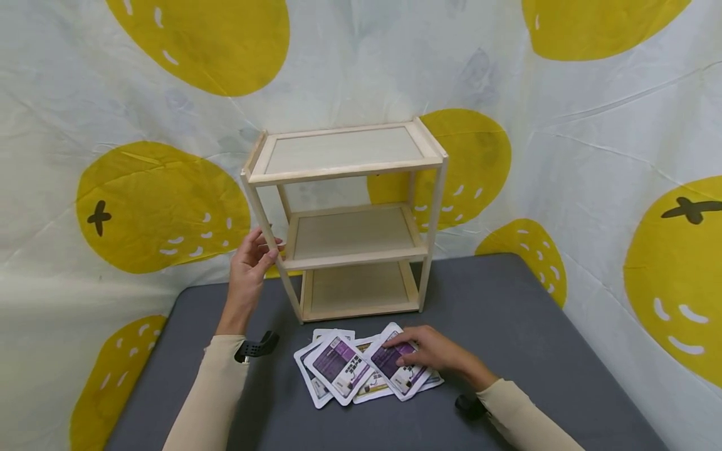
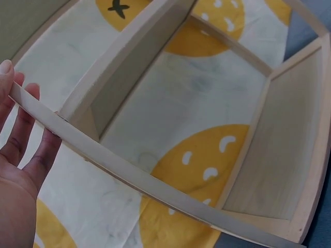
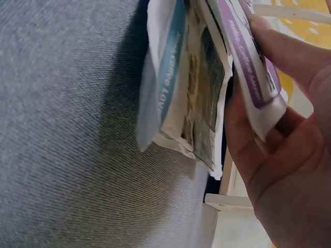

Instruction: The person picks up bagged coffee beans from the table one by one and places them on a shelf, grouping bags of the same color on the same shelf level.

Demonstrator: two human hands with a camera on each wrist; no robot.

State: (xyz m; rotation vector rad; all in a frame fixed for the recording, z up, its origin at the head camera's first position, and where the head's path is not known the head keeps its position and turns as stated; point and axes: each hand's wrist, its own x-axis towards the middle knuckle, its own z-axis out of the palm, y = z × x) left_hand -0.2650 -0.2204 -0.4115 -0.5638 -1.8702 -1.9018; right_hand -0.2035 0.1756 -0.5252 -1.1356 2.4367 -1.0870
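A pale wooden three-tier shelf (image 1: 350, 169) stands at the back of the table. My left hand (image 1: 248, 266) holds its front left post (image 2: 129, 165) at the middle tier, thumb on one side and fingers behind. In front of the shelf lies a pile of flat coffee packets. My right hand (image 1: 425, 347) pinches a purple-and-white coffee packet (image 3: 245, 62) at the pile's right side, thumb over its face and fingers beneath. A second purple packet (image 1: 338, 369) lies to its left, and a blue-banded packet (image 3: 170, 67) shows below in the right wrist view.
The dark grey table (image 1: 507, 351) bears the shelf and the packets. Behind it hangs a white cloth (image 1: 350, 62) printed with big yellow fruits. Black bands (image 1: 256, 346) sit on both wrists.
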